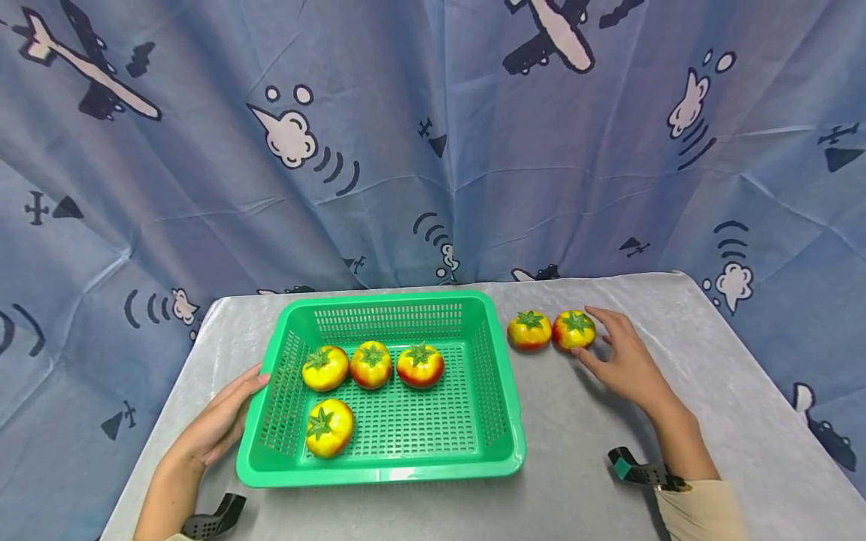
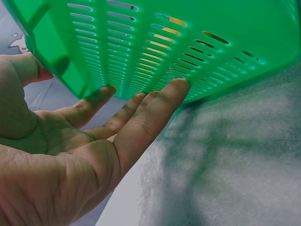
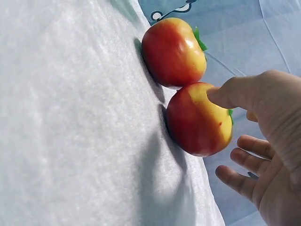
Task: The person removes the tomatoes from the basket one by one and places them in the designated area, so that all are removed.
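My left hand (image 1: 226,417) grips the left side of a green plastic basket (image 1: 504,383), thumb at the rim and fingers against the slotted outer wall in the left wrist view. Inside the basket lie several glossy yellow-and-red tomatoes (image 1: 420,366) with green leafy tops. To the right of it, two more sit side by side on the table: a left tomato (image 1: 529,331) and a right tomato (image 1: 574,330). My right hand (image 1: 625,364) spreads around the right tomato, its thumb (image 3: 225,96) overlapping the fruit in the right wrist view. Other fingers there stand apart from it.
A pale grey cloth covers the table (image 1: 568,451). Behind the table hangs a blue curtain (image 1: 433,150) printed with planes and clouds. Black camera straps (image 1: 643,469) are on both wrists.
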